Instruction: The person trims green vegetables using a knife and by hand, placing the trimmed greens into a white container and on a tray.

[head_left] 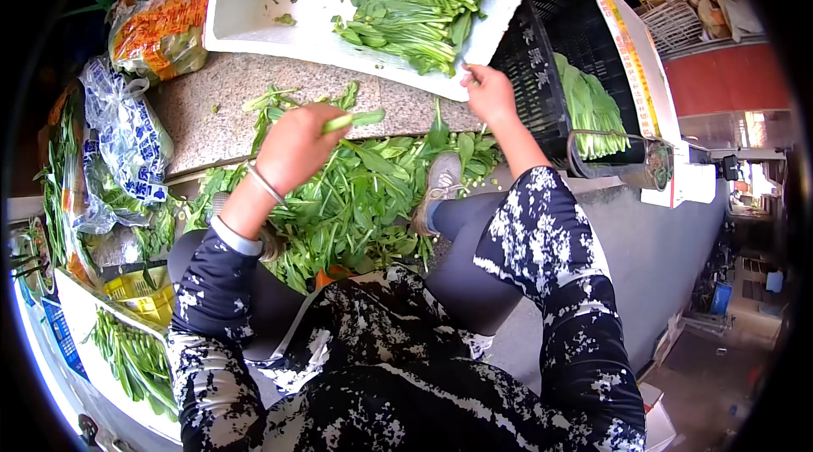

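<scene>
My left hand (295,151), with a bracelet at the wrist, is closed around a leafy green stalk (366,117) above the stone ledge. My right hand (491,94) is at the near right corner of a white foam box (254,28). Its thumb and forefinger are pinched together; whether they grip the rim or a small piece is unclear. Inside the box lies a neat pile of leafy greens (423,3), with a few scraps beside it. Loose leaves (364,189) cover the ground between my shoes, below my left hand.
A black crate (529,62) with a bunch of greens (593,109) stands at the right. Plastic bags (127,130) of vegetables crowd the left. Another white box of greens (131,359) is at the lower left, by a yellow basket (140,295). The stone ledge (207,109) runs under the foam box.
</scene>
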`<state>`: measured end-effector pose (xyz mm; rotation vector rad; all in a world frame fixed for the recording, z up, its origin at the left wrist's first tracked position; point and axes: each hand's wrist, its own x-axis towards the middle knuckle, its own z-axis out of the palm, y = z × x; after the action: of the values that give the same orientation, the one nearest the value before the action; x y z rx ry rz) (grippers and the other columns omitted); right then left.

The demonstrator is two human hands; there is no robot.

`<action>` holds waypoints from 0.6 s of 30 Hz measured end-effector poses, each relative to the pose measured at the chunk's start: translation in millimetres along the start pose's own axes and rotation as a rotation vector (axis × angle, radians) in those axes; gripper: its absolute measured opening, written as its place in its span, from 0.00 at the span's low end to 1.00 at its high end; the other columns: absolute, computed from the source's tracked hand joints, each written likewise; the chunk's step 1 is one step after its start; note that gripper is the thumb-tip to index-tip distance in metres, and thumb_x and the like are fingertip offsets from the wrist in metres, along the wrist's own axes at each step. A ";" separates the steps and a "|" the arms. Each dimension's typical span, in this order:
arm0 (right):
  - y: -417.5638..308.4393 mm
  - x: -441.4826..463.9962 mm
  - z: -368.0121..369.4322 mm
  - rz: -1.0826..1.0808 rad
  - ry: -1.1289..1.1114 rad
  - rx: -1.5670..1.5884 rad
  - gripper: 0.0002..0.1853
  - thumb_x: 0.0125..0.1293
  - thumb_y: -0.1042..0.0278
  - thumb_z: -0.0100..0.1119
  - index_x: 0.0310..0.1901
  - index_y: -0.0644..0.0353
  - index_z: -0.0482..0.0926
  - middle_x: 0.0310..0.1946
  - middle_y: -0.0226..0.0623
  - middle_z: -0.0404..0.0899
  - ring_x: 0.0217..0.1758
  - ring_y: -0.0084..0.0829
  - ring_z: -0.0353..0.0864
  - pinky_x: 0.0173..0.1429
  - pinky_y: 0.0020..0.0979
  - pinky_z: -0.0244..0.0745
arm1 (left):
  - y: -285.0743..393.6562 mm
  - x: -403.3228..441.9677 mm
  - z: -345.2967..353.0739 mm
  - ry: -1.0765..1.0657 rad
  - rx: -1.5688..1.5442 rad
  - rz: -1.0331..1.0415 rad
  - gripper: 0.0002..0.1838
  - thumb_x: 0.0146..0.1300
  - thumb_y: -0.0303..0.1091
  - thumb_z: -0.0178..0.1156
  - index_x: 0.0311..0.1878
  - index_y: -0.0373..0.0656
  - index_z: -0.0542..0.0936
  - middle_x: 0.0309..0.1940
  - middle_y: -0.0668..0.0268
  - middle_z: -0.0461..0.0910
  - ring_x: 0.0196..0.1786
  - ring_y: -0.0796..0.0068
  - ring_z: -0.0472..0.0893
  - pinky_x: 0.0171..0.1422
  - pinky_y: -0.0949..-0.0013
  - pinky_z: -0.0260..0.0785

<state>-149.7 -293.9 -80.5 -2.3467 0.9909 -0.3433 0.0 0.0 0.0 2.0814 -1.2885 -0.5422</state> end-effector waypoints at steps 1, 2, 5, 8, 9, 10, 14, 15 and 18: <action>-2.9 -1.2 -3.2 -0.004 0.019 -0.057 0.13 0.61 0.68 0.54 0.46 0.60 0.77 0.26 0.35 0.80 0.21 0.21 0.76 0.30 0.26 0.71 | 7.8 -5.5 2.5 0.048 0.018 0.101 0.08 0.55 0.33 0.57 0.35 0.41 0.79 0.31 0.55 0.78 0.33 0.58 0.79 0.39 0.62 0.72; -6.4 -1.7 -5.6 0.097 0.008 -0.018 0.11 0.55 0.63 0.56 0.41 0.49 0.80 0.32 0.44 0.79 0.38 0.43 0.78 0.42 0.38 0.72 | 18.8 -10.0 4.2 0.037 0.033 0.108 0.08 0.54 0.31 0.58 0.36 0.40 0.80 0.33 0.57 0.79 0.34 0.60 0.79 0.41 0.65 0.71; -28.2 36.1 11.8 0.156 0.008 -0.216 0.13 0.56 0.65 0.53 0.43 0.47 0.79 0.37 0.44 0.79 0.41 0.43 0.78 0.45 0.38 0.72 | -1.3 7.9 4.8 -0.020 0.048 0.093 0.08 0.54 0.31 0.57 0.37 0.41 0.80 0.32 0.58 0.78 0.34 0.59 0.79 0.40 0.64 0.72; -53.7 55.2 13.1 0.152 -0.001 -0.471 0.16 0.55 0.71 0.50 0.45 0.47 0.79 0.42 0.43 0.78 0.46 0.42 0.77 0.50 0.37 0.72 | 2.5 13.6 1.5 -0.078 0.168 0.051 0.09 0.52 0.30 0.56 0.37 0.42 0.79 0.32 0.59 0.78 0.34 0.60 0.79 0.39 0.63 0.72; -56.9 56.8 14.9 0.158 -0.013 -0.519 0.15 0.56 0.72 0.48 0.44 0.52 0.79 0.41 0.45 0.78 0.46 0.43 0.77 0.49 0.38 0.72 | 3.4 11.9 3.1 -0.082 0.162 0.040 0.09 0.52 0.30 0.56 0.37 0.42 0.79 0.32 0.59 0.78 0.34 0.60 0.79 0.39 0.63 0.72; -56.1 64.7 20.5 0.188 -0.052 -0.568 0.14 0.56 0.73 0.48 0.43 0.54 0.79 0.41 0.45 0.78 0.46 0.43 0.78 0.49 0.38 0.73 | 2.5 11.6 2.5 -0.079 0.174 0.046 0.09 0.51 0.29 0.55 0.38 0.43 0.79 0.33 0.60 0.78 0.34 0.60 0.79 0.39 0.63 0.72; -58.3 87.5 38.8 0.229 -0.117 -0.648 0.12 0.56 0.73 0.48 0.40 0.60 0.79 0.41 0.46 0.78 0.46 0.43 0.78 0.48 0.38 0.74 | 0.3 12.9 -2.7 -0.067 0.197 0.059 0.12 0.49 0.27 0.54 0.39 0.43 0.78 0.33 0.61 0.77 0.34 0.60 0.78 0.39 0.62 0.72; -54.7 87.4 42.1 0.230 -0.123 -0.644 0.12 0.56 0.73 0.48 0.40 0.60 0.79 0.41 0.46 0.78 0.46 0.43 0.78 0.48 0.38 0.74 | 0.3 12.7 -4.8 -0.072 0.185 0.061 0.12 0.49 0.27 0.54 0.39 0.43 0.78 0.33 0.61 0.77 0.34 0.60 0.78 0.39 0.62 0.71; -48.9 84.2 40.8 0.174 -0.097 -0.688 0.11 0.54 0.70 0.53 0.40 0.55 0.79 0.38 0.45 0.79 0.44 0.43 0.78 0.47 0.39 0.72 | -4.6 13.0 -6.4 -0.065 0.209 0.042 0.12 0.49 0.27 0.54 0.39 0.43 0.78 0.33 0.61 0.77 0.35 0.60 0.78 0.40 0.62 0.71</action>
<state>-45.5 -310.6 -83.3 -2.8000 1.4190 0.2201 12.6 -8.3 1.2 2.2160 -1.4778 -0.4775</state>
